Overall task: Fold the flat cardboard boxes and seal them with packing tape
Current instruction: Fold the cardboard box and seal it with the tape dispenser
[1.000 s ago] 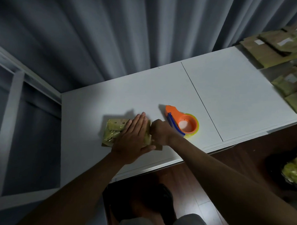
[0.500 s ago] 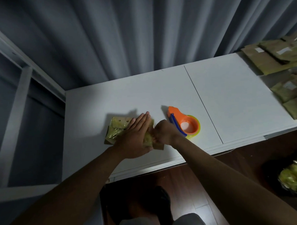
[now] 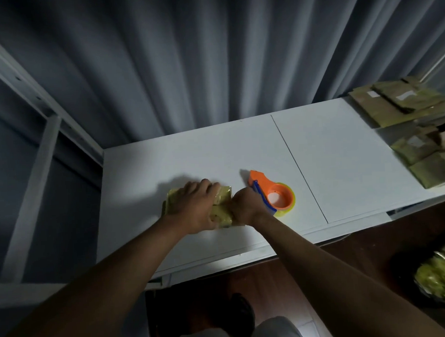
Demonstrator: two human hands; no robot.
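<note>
- The small cardboard box [image 3: 219, 205], wrapped in glossy tape, lies on the white worktop [image 3: 343, 163] near its front edge, just left of the orange tape dispenser [image 3: 273, 195].
- The left hand [image 3: 192, 210] lies over the top of the box with its fingers curled over the far edge, gripping and pinning it down.
- The right hand [image 3: 246, 205] is balled against the box's right end; its fingers curl under, but whether they pinch tape or cardboard I cannot tell.
- Judged from this, the step in hand is pressing tape down along the right end of the box.
- To do it well: keep the left hand's weight steady so the box does not slide, rub firmly from the top over the edge, and work out any creases.
- Flat boxes [image 3: 397, 104] wait stacked at the worktop's far right, well apart.
</note>
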